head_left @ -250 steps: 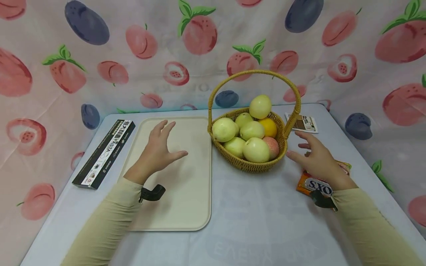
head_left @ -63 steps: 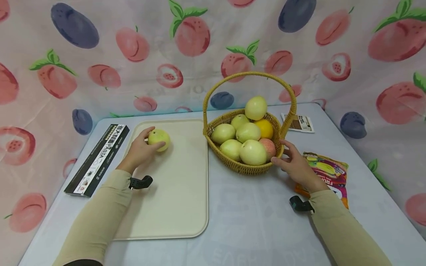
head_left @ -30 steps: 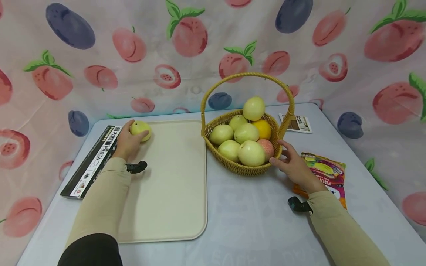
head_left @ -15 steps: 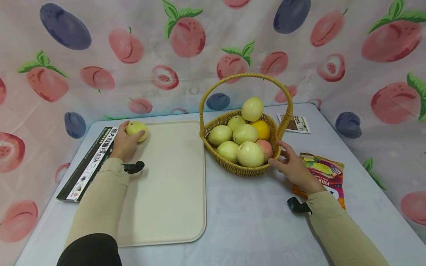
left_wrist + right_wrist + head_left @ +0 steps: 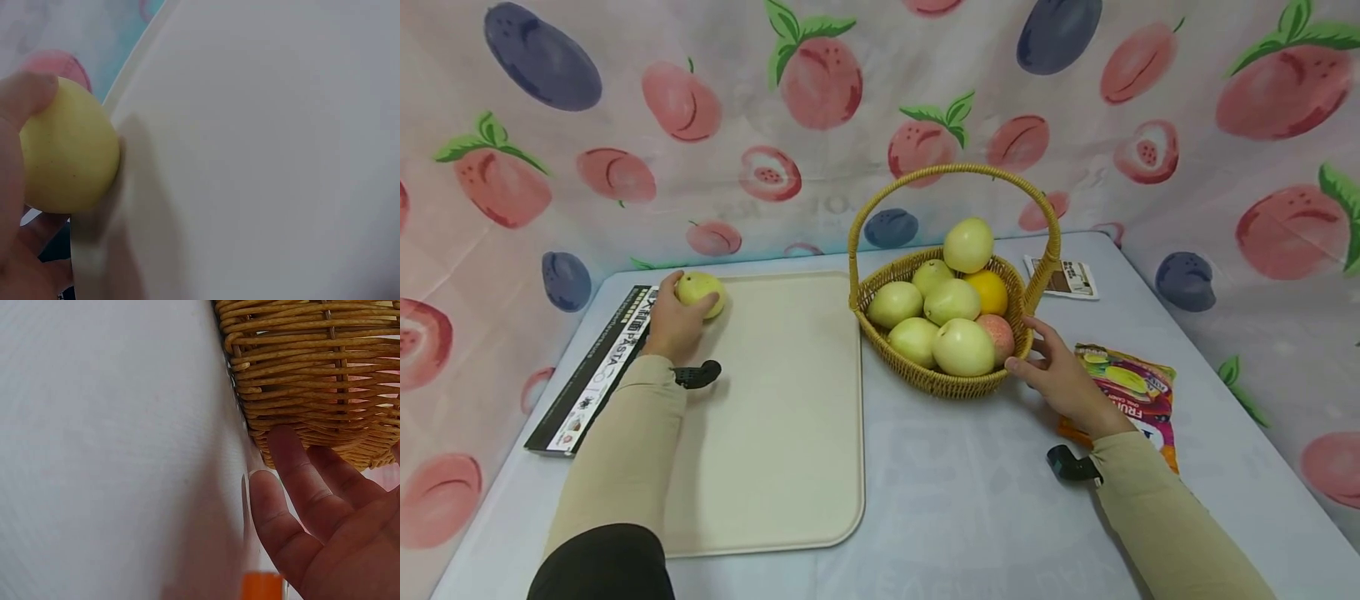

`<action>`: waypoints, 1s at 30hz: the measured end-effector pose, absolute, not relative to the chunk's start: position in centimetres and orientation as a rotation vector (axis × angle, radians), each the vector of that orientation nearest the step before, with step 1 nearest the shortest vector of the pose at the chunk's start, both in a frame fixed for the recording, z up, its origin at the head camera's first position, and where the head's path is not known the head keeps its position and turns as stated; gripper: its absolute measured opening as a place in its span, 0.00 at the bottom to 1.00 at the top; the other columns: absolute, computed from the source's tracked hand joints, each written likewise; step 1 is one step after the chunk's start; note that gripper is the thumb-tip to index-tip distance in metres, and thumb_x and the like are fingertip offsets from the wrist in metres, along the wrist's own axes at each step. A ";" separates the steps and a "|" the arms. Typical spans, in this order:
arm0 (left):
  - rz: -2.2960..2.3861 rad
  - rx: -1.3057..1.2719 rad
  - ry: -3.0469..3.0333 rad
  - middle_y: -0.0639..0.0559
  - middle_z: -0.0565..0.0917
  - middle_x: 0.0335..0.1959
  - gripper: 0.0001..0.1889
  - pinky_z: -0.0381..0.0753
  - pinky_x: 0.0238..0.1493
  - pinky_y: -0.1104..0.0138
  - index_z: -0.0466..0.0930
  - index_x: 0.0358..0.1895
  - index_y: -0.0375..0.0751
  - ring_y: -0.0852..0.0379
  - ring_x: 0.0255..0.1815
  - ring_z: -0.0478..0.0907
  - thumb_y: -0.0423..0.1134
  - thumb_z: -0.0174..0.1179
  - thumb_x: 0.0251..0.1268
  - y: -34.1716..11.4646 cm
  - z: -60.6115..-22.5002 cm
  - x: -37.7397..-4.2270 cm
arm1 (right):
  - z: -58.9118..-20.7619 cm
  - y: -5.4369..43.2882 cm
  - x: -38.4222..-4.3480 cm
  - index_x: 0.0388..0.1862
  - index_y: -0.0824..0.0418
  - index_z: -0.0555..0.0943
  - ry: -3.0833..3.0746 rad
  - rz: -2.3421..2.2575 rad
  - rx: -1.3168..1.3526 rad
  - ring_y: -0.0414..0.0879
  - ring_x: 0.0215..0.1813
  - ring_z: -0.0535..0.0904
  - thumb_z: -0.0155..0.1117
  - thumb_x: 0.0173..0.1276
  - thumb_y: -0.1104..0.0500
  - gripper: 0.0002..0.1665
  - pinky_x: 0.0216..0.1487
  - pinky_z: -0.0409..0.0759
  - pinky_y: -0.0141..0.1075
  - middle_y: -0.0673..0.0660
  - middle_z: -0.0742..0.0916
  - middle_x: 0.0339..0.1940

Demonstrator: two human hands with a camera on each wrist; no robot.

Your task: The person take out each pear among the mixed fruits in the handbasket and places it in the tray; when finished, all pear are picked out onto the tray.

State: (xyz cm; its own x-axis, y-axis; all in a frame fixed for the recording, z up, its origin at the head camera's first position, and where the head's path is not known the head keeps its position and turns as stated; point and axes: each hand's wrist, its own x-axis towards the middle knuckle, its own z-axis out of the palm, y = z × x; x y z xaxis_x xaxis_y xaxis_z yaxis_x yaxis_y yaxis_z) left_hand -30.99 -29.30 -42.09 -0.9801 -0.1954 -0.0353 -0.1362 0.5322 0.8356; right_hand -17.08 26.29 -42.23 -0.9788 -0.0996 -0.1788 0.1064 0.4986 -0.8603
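Note:
In the head view, my left hand (image 5: 673,319) grips a round yellow fruit (image 5: 702,294), like an apple or pear, at the far left corner of a cream tray (image 5: 767,417). Small specks dot the fruit (image 5: 72,150) in the left wrist view, where a thumb or finger curves over its top. My right hand (image 5: 1063,375) touches the right side of a wicker basket (image 5: 940,385) with relaxed fingers. Those fingers (image 5: 294,456) lie against the low weave in the right wrist view. Several pale green fruits (image 5: 964,348), an orange (image 5: 988,292) and a pinkish-red fruit (image 5: 997,335) fill the basket.
A black pasta box (image 5: 595,375) lies left of the tray, partly behind the left forearm. A colourful candy bag (image 5: 1131,387) is under and beside the right wrist. Behind the basket's right side lies a small packet (image 5: 1071,280). A fruit-print curtain (image 5: 737,75) backs the table.
A fruit from the basket's left side has come into my left hand and moved left across the tray to its far left corner. My right hand has come to touch the basket.

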 end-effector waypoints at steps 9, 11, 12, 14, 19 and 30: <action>-1.470 0.348 -2.662 0.37 0.53 0.78 0.47 0.56 0.73 0.50 0.40 0.82 0.46 0.40 0.74 0.56 0.55 0.59 0.70 -29.5 -42.3 -30.6 | -42.3 26.1 -17.2 0.84 0.48 0.41 2.532 -1.477 -0.002 0.69 0.66 0.68 0.62 0.72 0.38 0.55 0.60 0.74 0.60 0.73 0.56 0.78; -1.468 0.353 -2.651 0.37 0.54 0.78 0.46 0.57 0.73 0.51 0.40 0.82 0.46 0.40 0.73 0.57 0.53 0.59 0.71 -29.5 -42.2 -30.5 | -42.3 26.1 -17.3 0.84 0.48 0.41 2.527 -1.484 -0.009 0.69 0.66 0.69 0.61 0.72 0.38 0.55 0.61 0.73 0.60 0.73 0.56 0.78; -1.463 0.360 -2.649 0.36 0.55 0.77 0.46 0.57 0.73 0.50 0.40 0.82 0.46 0.40 0.73 0.58 0.53 0.59 0.71 -29.5 -42.1 -30.4 | -42.3 26.1 -17.3 0.84 0.48 0.41 2.524 -1.488 -0.013 0.69 0.66 0.69 0.61 0.72 0.38 0.55 0.61 0.73 0.60 0.73 0.56 0.78; -1.455 0.365 -2.646 0.35 0.55 0.77 0.45 0.58 0.72 0.50 0.41 0.82 0.45 0.39 0.72 0.58 0.52 0.59 0.72 -29.6 -42.0 -30.3 | -42.2 26.1 -17.5 0.84 0.48 0.41 2.525 -1.494 -0.022 0.69 0.66 0.69 0.61 0.72 0.38 0.55 0.61 0.73 0.60 0.73 0.56 0.78; -1.453 0.369 -2.655 0.35 0.56 0.76 0.45 0.59 0.72 0.49 0.40 0.82 0.45 0.39 0.70 0.59 0.50 0.58 0.72 -29.7 -41.8 -30.2 | -42.1 26.2 -17.6 0.84 0.48 0.41 2.526 -1.494 -0.029 0.69 0.67 0.68 0.61 0.73 0.39 0.54 0.61 0.73 0.60 0.73 0.56 0.79; -1.470 0.361 -2.683 0.34 0.52 0.78 0.49 0.55 0.74 0.51 0.36 0.82 0.46 0.39 0.74 0.56 0.51 0.62 0.70 -29.8 -41.4 -30.4 | -42.1 26.2 -17.3 0.84 0.49 0.40 2.533 -1.475 -0.015 0.68 0.65 0.71 0.61 0.73 0.39 0.54 0.60 0.74 0.59 0.73 0.58 0.78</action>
State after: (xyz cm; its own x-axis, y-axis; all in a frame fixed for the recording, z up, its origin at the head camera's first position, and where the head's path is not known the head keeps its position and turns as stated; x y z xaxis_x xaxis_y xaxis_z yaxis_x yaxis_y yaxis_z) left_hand -30.39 -29.83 -41.39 -0.9706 -0.2334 -0.0583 -0.1748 0.5176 0.8376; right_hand -17.32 26.22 -42.08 -0.9780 -0.1135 -0.1752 0.0963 0.4992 -0.8611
